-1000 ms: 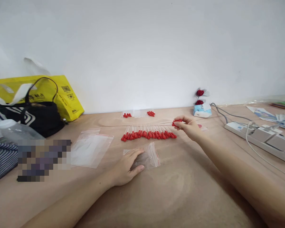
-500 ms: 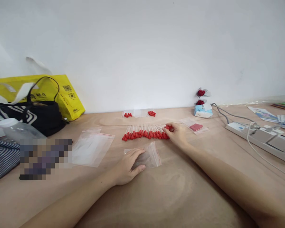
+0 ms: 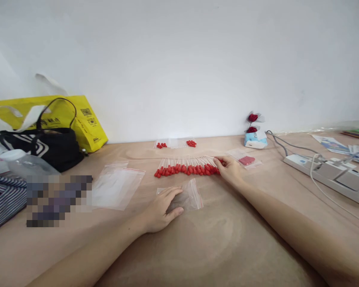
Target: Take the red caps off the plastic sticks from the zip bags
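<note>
A row of red-tipped white sticks (image 3: 185, 169), like cotton swabs, lies side by side on the table with the red tips towards me. At the right end of the row is my right hand (image 3: 229, 169), its fingers pinched at the end of the last stick. What else is inside those fingers is mostly hidden. Nearer to me, my left hand (image 3: 163, 210) rests on a clear zip bag (image 3: 192, 197), fingers stretched out and thumb apart. The bag lies partly under the fingers.
Behind the row lie small bags with red pieces (image 3: 191, 143). A bag with a pink-red piece (image 3: 246, 160) is to the right. Further out are flat zip bags (image 3: 116, 187), a black bag (image 3: 48, 147), a yellow bag (image 3: 92, 123), a tissue pack (image 3: 255, 140) and a power strip (image 3: 332, 175).
My right hand has shifted slightly to the right, and the right end of the red-tipped row now shows more fully. My left hand has stayed on the bag.
</note>
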Demonstrator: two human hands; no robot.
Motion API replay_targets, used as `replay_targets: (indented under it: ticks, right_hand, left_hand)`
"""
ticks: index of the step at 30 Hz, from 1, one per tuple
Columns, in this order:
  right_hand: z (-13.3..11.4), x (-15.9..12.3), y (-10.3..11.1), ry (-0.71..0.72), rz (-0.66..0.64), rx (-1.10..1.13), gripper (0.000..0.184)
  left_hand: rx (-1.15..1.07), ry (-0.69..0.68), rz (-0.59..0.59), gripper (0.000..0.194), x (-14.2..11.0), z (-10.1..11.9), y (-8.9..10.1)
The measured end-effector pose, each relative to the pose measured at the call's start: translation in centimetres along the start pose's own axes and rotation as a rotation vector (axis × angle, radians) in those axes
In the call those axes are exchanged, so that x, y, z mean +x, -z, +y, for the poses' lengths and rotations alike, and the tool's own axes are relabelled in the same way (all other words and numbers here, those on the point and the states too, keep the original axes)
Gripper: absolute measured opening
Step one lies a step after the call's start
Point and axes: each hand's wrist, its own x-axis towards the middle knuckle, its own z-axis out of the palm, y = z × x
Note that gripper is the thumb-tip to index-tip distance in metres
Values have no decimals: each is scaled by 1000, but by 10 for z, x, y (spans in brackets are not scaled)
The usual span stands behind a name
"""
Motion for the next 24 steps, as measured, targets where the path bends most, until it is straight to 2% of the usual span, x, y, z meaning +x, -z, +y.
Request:
replay_targets:
  ticks: [3, 7, 13, 16, 19, 21, 24]
  right_hand:
    - [6, -1, 3, 35, 39, -65, 26]
    - [7, -6, 2, 58, 4, -187, 30]
    - [4, -10, 2, 139, -44, -358, 35]
    - [4, -10, 3, 158, -51, -414, 32]
    - [6, -5, 6, 109, 11, -459, 31]
    - [10, 1, 10, 45, 90, -526, 32]
    - [22, 11, 22, -63, 178, -664, 32]
  left_hand:
    - [-7, 2, 4, 45, -1, 0, 0]
    - [-16, -3, 20, 43, -2, 0, 0]
    - [-20, 111, 239, 31, 5, -8, 2]
    - [30, 181, 274, 30, 9, -17, 6]
    - [2, 274, 234, 39, 11, -27, 10]
    - [-73, 337, 146, 44, 11, -32, 12]
    - [-153, 360, 23, 33, 11, -33, 16]
